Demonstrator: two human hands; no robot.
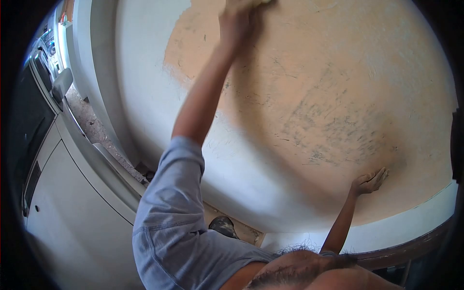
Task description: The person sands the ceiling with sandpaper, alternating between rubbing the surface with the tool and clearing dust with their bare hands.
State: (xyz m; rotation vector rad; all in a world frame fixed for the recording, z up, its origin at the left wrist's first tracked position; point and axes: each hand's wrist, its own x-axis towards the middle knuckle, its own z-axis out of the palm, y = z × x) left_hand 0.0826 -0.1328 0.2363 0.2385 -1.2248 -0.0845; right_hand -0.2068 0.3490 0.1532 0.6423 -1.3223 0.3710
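My left hand (pixel 237 17) is raised high at the upper edge of the view, partly cut off, with its fingers closed round a small yellowish piece (pixel 263 2). It is right up against the wall (pixel 309 72), whose broad tan patch carries dark scuffs and scratch marks. Lower down on the right, my right hand (pixel 371 181) is close to the tan patch near its lower part, fingers stretched out and slightly cupped, holding nothing. A grey sleeve (pixel 174 193) covers my left upper arm.
A pale vehicle (pixel 77 208) with a side mirror (pixel 62 84) stands close on the left. Between it and the wall runs a strip of rough ground (pixel 96 123). A dark shoe (pixel 223 226) shows below, and a dark curved rail (pixel 411 249) lies at lower right.
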